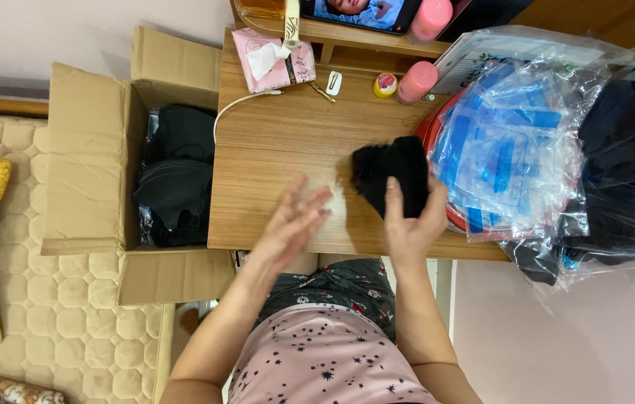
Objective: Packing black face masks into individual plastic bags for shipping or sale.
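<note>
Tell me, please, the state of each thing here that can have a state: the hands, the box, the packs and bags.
Right hand: closed on the black fabric piece, lifted above the wooden table.
Left hand: open, fingers spread, holding nothing, blurred.
Cardboard box: flaps open, black items inside.
Tissue pack: open, a tissue sticking out.
Clear plastic bags: crumpled, piled at the table's right.

Black folded cloth (392, 173), gripped above wooden desk's right side.

You have bare counter (272, 150) left of your hands; plastic bags (512, 142) crowd the right edge, and bottles (416, 81) and tissue pack (272, 63) line the back.
</note>
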